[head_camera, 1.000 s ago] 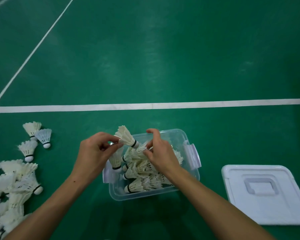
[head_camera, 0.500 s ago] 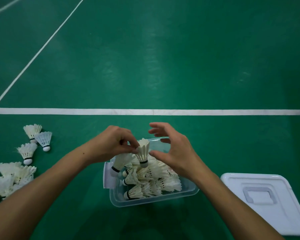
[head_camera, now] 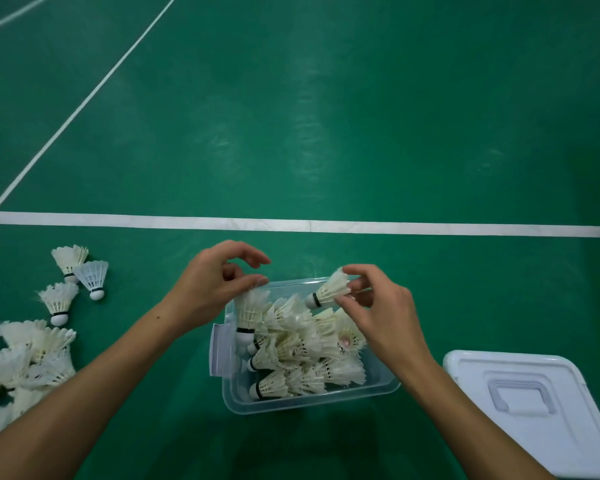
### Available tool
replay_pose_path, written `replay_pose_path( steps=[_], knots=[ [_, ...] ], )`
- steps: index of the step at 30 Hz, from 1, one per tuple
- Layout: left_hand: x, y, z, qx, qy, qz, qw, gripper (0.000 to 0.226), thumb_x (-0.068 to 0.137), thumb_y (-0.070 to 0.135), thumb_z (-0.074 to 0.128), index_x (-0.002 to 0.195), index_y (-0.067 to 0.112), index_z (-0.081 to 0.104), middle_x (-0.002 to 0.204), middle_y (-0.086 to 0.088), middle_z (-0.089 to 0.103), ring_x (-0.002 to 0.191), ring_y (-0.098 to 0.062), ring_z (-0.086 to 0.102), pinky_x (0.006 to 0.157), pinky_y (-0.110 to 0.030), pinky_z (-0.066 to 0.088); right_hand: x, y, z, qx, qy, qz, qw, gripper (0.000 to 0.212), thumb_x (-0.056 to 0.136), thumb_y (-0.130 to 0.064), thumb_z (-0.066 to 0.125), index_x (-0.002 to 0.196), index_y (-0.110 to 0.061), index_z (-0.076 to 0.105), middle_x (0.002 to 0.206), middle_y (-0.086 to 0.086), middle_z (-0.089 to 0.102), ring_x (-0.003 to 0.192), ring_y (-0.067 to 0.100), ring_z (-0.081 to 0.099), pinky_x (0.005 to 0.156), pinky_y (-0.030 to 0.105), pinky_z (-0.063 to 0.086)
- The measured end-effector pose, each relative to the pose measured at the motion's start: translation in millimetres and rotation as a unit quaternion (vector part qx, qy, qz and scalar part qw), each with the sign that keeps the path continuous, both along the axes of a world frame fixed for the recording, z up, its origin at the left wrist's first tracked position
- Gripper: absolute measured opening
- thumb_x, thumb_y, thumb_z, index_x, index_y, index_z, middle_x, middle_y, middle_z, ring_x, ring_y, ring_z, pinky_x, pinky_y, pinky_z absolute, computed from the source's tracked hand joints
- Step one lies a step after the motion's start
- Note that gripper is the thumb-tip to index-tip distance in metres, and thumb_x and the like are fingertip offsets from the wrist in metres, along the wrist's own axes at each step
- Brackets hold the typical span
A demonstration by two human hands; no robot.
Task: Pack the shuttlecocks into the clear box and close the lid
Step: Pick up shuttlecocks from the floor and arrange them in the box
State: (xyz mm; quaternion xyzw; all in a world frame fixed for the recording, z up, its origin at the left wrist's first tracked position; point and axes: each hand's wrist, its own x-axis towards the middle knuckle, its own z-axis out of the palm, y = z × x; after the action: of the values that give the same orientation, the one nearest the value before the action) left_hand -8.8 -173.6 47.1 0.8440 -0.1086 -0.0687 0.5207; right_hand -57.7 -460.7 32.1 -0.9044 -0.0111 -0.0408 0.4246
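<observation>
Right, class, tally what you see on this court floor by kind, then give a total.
Hands: 2 (left hand, right hand)
Box: 1
Lid: 1
Shuttlecocks: too heaped to count
Total: 4, shuttlecocks aside
</observation>
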Motion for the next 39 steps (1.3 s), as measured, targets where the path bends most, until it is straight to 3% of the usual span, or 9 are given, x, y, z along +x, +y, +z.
replay_pose_path(
  steps=[5, 10, 13, 17, 20, 28, 31, 36, 39],
  knots=[
    [-13.0, 10.4, -7.6, 0.002, -0.025, 0.058, 0.998, 0.023, 0.086, 0.013, 0.082, 0.105, 0.024, 0.075, 0.096, 0.000, 0.070, 0.054, -0.011, 0.042, 0.054, -0.025, 0.044, -16.6, 9.4, -23.2, 0.007, 0.033, -0.030, 0.999, 0.040, 0.092, -0.020, 0.081, 0.128, -0.025, 0.062, 0.093, -0.020, 0.065, 0.083, 0.003, 0.074, 0.071, 0.028, 0.064],
    [-20.9, 11.9, -11.0, 0.004, -0.029, 0.071, 0.997, 0.022, 0.086, 0.017, 0.082, 0.104, 0.027, 0.074, 0.097, -0.001, 0.071, 0.056, -0.022, 0.050, 0.056, -0.029, 0.049, -15.2, 26.3, -37.7, 0.025, 0.084, -0.018, 0.996, 0.048, 0.094, -0.020, 0.078, 0.136, -0.027, 0.055, 0.095, -0.024, 0.060, 0.085, -0.003, 0.070, 0.068, 0.007, 0.052],
    [-23.4, 8.6, -11.2, 0.015, -0.034, 0.069, 0.997, 0.021, 0.087, 0.017, 0.082, 0.104, 0.026, 0.074, 0.096, 0.000, 0.071, 0.057, -0.028, 0.054, 0.056, -0.027, 0.052, -8.3, 34.8, -47.0, 0.025, 0.104, -0.005, 0.994, 0.054, 0.095, -0.024, 0.076, 0.142, -0.028, 0.049, 0.099, -0.019, 0.064, 0.087, -0.005, 0.067, 0.073, 0.010, 0.054],
    [-25.1, 2.6, -13.1, 0.031, -0.047, 0.058, 0.997, 0.021, 0.089, 0.015, 0.080, 0.107, 0.023, 0.073, 0.092, 0.002, 0.069, 0.052, -0.006, 0.045, 0.051, -0.016, 0.043, -2.6, 41.6, -55.9, 0.051, 0.126, -0.006, 0.991, 0.054, 0.096, -0.023, 0.075, 0.142, -0.026, 0.047, 0.101, -0.011, 0.071, 0.092, 0.000, 0.069, 0.082, 0.019, 0.059],
    [-25.3, -4.0, -14.1, 0.026, -0.039, 0.042, 0.998, 0.023, 0.090, 0.014, 0.080, 0.110, 0.022, 0.072, 0.093, 0.002, 0.069, 0.052, -0.006, 0.046, 0.051, -0.017, 0.043, -0.2, 41.3, -57.9, 0.055, 0.139, 0.002, 0.989, 0.052, 0.096, -0.024, 0.075, 0.140, -0.027, 0.047, 0.101, -0.008, 0.073, 0.094, 0.001, 0.070, 0.088, 0.027, 0.061],
    [-7.4, -29.1, -13.5, 0.013, -0.043, -0.013, 0.999, 0.030, 0.090, 0.014, 0.080, 0.116, 0.024, 0.070, 0.097, 0.003, 0.068, 0.057, -0.012, 0.052, 0.057, -0.022, 0.048, -9.6, 14.8, -24.7, 0.050, 0.093, 0.021, 0.994, 0.049, 0.093, -0.032, 0.079, 0.137, -0.027, 0.057, 0.117, -0.018, 0.072, 0.112, -0.006, 0.064, 0.102, 0.019, 0.052],
    [1.5, -44.2, -9.2, -0.004, -0.018, -0.055, 0.998, 0.030, 0.091, 0.015, 0.079, 0.118, 0.024, 0.069, 0.095, 0.004, 0.067, 0.057, -0.015, 0.054, 0.057, -0.029, 0.047, -13.2, 16.4, -4.6, 0.110, 0.086, 0.077, 0.987, 0.053, 0.089, -0.026, 0.084, 0.136, -0.027, 0.061, 0.118, -0.021, 0.074, 0.116, -0.006, 0.065, 0.105, 0.017, 0.049],
    [5.0, -55.2, -9.1, -0.077, 0.030, -0.038, 0.996, 0.023, 0.093, 0.014, 0.077, 0.113, 0.024, 0.072, 0.095, 0.000, 0.069, 0.062, -0.023, 0.054, 0.060, -0.039, 0.046, -12.0, 27.5, 0.7, 0.141, 0.100, 0.116, 0.978, 0.060, 0.086, -0.020, 0.086, 0.139, -0.028, 0.058, 0.100, -0.014, 0.078, 0.109, 0.003, 0.071, 0.111, 0.030, 0.050],
    [1.2, -58.8, -9.8, -0.112, 0.046, -0.005, 0.993, 0.018, 0.092, 0.014, 0.078, 0.109, 0.021, 0.074, 0.093, -0.003, 0.070, 0.069, -0.022, 0.059, 0.061, -0.032, 0.050, -15.2, 24.4, -1.9, 0.137, 0.088, 0.129, 0.978, 0.050, 0.090, -0.019, 0.083, 0.135, -0.025, 0.064, 0.098, -0.014, 0.076, 0.105, 0.007, 0.073, 0.108, 0.033, 0.053]
  ],
)
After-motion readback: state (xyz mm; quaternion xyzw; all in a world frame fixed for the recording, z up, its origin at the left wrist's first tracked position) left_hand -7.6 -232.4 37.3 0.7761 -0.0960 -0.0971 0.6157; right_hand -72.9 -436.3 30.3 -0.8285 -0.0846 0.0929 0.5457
